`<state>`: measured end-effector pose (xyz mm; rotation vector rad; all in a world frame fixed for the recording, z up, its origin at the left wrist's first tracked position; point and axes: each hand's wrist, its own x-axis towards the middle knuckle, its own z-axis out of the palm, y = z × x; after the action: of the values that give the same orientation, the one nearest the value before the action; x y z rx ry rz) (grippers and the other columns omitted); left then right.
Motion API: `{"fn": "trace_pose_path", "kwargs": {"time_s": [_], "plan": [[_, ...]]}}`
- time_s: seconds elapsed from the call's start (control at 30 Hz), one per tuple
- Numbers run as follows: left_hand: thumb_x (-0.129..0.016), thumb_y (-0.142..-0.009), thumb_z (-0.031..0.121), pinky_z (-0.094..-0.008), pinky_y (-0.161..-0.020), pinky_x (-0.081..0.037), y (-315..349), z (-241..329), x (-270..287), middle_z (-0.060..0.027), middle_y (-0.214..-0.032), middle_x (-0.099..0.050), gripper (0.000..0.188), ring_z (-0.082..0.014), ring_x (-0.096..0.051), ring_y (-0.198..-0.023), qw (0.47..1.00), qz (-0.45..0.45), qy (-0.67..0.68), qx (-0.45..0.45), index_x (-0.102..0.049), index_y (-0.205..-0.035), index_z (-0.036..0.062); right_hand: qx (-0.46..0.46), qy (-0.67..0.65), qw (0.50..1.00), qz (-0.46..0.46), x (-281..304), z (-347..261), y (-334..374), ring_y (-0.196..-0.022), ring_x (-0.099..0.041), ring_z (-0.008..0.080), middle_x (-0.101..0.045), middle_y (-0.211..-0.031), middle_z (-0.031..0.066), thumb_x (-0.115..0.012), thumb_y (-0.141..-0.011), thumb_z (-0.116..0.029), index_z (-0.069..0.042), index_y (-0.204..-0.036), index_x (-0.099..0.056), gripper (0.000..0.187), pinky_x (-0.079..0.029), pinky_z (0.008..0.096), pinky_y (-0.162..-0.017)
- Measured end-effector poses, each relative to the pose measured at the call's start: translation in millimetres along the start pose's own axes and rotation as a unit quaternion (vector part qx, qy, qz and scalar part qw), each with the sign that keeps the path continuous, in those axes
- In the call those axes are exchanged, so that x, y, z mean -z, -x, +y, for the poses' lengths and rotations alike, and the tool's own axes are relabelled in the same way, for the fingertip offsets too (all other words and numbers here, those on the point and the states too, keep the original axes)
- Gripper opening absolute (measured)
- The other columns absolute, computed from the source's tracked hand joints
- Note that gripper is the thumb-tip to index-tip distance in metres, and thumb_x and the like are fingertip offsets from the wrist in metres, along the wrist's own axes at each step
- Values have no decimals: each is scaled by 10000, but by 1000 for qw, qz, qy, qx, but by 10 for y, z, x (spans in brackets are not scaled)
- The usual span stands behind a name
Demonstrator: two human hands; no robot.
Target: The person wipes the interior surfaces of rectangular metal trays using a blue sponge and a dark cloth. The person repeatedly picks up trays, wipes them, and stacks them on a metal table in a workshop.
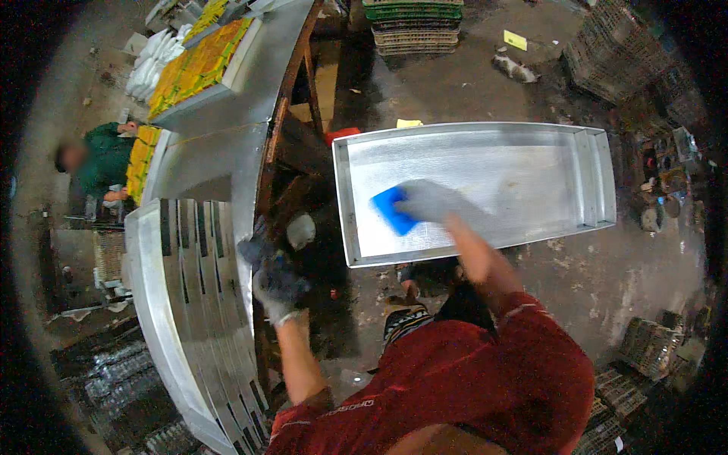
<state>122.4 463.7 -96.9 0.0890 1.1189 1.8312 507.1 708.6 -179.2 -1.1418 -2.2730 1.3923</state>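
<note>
My right hand [432,202], in a grey glove and smeared by motion, grips a flat blue pad [393,210]. The pad is pressed to the floor of a long, shallow metal tray [474,256], near its left end. I cannot tell whether the pad is sponge or cloth. A crosswise strip divides off a narrow section at the tray's right end. My left hand [277,277], in a dirty dark grey glove, reaches to the edge of the metal table with its fingers apart. Beside those fingers lies a long metal tray with slats [193,296].
On the metal table [220,133] farther up stand trays of yellow-orange pieces [201,64]. A person in green [106,159] works across the table. Stacked crates [413,26] stand at the back, and more crates [618,49] at the right. A cat [516,70] lies on the floor.
</note>
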Motion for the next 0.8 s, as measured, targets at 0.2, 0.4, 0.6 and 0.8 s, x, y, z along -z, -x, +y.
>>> {"fn": "trace_pose_path", "kwargs": {"time_s": [0.2, 0.4, 0.6, 0.8], "plan": [[-590, -937, 445, -417, -851, -519, 799, 332, 1011, -105, -1052, -700, 477, -273, -647, -957, 995, 91, 39, 17, -667, -1232, 78, -326, -115, 856, 385, 1466, 2103, 2599, -622, -568, 119, -664, -767, -14, -715, -931, -227, -95, -913, -729, 134, -465, 324, -554], [-620, -938, 460, -357, -815, -529, 423, -38, 328, -67, -1010, -686, 453, -238, -649, -915, 992, -34, 20, 119, -671, -1198, 92, -288, 34, 918, 269, -763, 930, 969, -679, -552, 191, -589, -759, 12, -717, -935, -305, -83, -911, -669, 228, -484, 409, -605], [-679, -915, 364, -361, -887, -534, -551, -680, -1611, -100, -1076, -691, 433, -255, -658, -997, 895, -237, -370, -77, -670, -1233, 70, -133, 320, 932, 103, -1722, -967, 48, -829, -672, 325, -700, -897, 134, -649, -896, -268, -63, -879, -724, 219, -540, 512, -704], [-772, -765, 251, -521, -1104, -423, -378, -1871, -2324, -153, -1388, -606, 631, -374, -544, -1313, 311, -575, -727, -208, -631, -1356, 85, -335, 272, 848, 306, 546, 1146, 2049, -952, -660, 403, -660, -1038, 225, -644, -919, -293, 2, -1112, -663, 354, -528, 518, -864]]}}
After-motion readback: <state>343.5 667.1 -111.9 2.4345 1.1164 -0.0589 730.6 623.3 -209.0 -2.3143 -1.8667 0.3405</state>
